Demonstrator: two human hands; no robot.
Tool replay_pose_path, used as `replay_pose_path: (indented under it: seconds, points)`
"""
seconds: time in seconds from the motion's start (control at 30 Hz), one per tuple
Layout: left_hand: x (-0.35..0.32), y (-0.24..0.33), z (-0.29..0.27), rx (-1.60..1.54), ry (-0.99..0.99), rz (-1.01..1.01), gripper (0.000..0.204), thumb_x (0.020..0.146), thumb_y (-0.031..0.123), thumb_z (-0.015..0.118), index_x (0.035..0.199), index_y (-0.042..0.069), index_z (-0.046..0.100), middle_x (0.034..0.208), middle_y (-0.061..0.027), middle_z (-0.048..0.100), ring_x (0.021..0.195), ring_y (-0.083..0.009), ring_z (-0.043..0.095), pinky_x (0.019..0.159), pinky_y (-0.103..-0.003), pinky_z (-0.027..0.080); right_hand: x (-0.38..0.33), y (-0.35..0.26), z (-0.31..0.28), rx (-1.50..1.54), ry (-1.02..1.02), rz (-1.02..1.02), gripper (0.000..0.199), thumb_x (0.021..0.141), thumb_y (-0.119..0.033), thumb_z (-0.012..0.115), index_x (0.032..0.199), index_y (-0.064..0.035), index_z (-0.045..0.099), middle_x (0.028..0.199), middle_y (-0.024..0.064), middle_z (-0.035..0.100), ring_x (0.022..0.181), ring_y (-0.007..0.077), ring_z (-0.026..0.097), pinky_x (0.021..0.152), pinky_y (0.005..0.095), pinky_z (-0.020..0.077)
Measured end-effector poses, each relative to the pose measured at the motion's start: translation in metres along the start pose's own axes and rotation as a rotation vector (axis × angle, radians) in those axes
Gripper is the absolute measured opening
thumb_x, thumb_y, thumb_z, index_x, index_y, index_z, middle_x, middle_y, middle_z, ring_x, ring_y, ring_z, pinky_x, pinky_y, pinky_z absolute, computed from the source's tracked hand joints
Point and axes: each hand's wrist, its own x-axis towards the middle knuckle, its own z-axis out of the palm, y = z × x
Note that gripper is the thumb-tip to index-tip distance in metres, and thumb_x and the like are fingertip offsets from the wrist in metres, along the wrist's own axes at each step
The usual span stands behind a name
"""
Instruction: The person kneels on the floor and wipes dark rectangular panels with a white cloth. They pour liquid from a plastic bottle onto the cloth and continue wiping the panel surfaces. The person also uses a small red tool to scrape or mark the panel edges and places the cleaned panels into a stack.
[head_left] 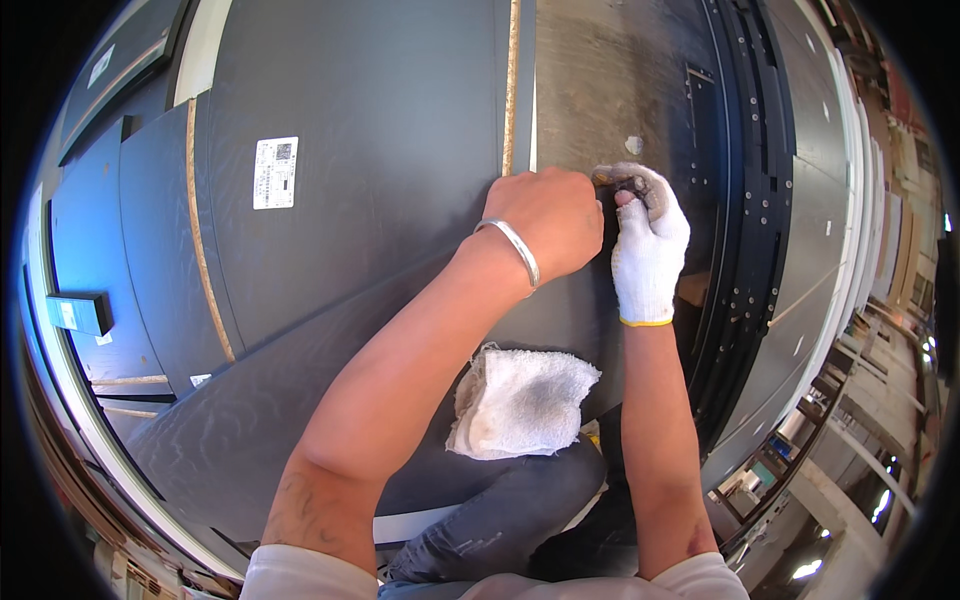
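The panel (370, 100) is lying left of the fingers, its pale edge (511, 80) running away from the person. The bare left hand (550, 222) is sitting nearer, at that edge's near end. The gloved right hand (652, 240) is sitting just beside it, fingers bending toward the thumb (whether either is pinching anything, I cannot tell).

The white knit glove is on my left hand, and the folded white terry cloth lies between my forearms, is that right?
Not quite: the head view shows the white knit glove on your right hand; your left hand is ungloved. The folded white terry cloth does lie between your forearms.
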Motion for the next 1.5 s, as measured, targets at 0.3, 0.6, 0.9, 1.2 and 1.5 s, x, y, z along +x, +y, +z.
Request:
replay_pose_path:
  seconds: [0.3, 0.6, 0.9, 1.2, 1.5]
  points:
    - [0.001, 0.0, -0.001, 0.002, -0.017, 0.001, 0.042, 0.102, 0.032, 0.055, 0.09, -0.003, 0.076, 0.092, -0.0253, 0.075, 0.093, -0.0451, 0.073, 0.088, -0.052, 0.058, 0.009, 0.001, 0.011, -0.197, 0.063, -0.045, 0.027, 0.09, 0.015, 0.053, 0.106, 0.0023, 0.071, 0.096, 0.01, 0.076, 0.089, 0.0148, 0.072, 0.085, 0.0272, 0.0554]
    - [0.002, 0.0, -0.004, 0.017, -0.054, -0.025, 0.041, 0.102, 0.033, 0.054, 0.094, -0.003, 0.074, 0.096, -0.0253, 0.075, 0.096, -0.0456, 0.072, 0.091, -0.053, 0.056, 0.006, 0.021, -0.005, 0.67, 0.205, 0.264, 0.017, 0.105, -0.003, 0.055, 0.117, 0.0041, 0.065, 0.107, 0.0172, 0.073, 0.096, 0.0255, 0.073, 0.089, 0.0397, 0.0593]
    - [0.001, 0.003, -0.005, -0.005, -0.058, -0.054, 0.041, 0.103, 0.033, 0.055, 0.094, -0.003, 0.073, 0.096, -0.0253, 0.075, 0.095, -0.0453, 0.072, 0.089, -0.053, 0.056, 0.017, 0.025, -0.038, 0.545, -0.163, 0.543, 0.012, 0.097, -0.01, 0.063, 0.098, -0.0001, 0.07, 0.083, 0.0039, 0.062, 0.072, 0.0114, 0.056, 0.066, 0.0267, 0.0443]
    - [0.002, 0.002, -0.005, -0.002, -0.072, -0.051, 0.041, 0.103, 0.033, 0.055, 0.093, -0.003, 0.074, 0.095, -0.025, 0.075, 0.094, -0.0445, 0.072, 0.089, -0.052, 0.056, 0.048, -0.004, -0.045, 0.093, -0.465, 0.54, 0.016, 0.096, -0.012, 0.07, 0.1, 0.0029, 0.071, 0.075, 0.0, 0.06, 0.063, 0.009, 0.051, 0.058, 0.0262, 0.0405]
    - [0.004, -0.002, -0.007, 0.04, -0.088, 0.016, 0.041, 0.102, 0.031, 0.056, 0.088, -0.003, 0.075, 0.088, -0.0257, 0.074, 0.089, -0.0458, 0.072, 0.086, -0.053, 0.057, 0.076, -0.028, -0.042, -0.26, -0.635, 0.436, 0.024, 0.088, -0.02, 0.073, 0.092, 0.0042, 0.074, 0.071, 0.0032, 0.061, 0.058, 0.0111, 0.055, 0.054, 0.0295, 0.0456]
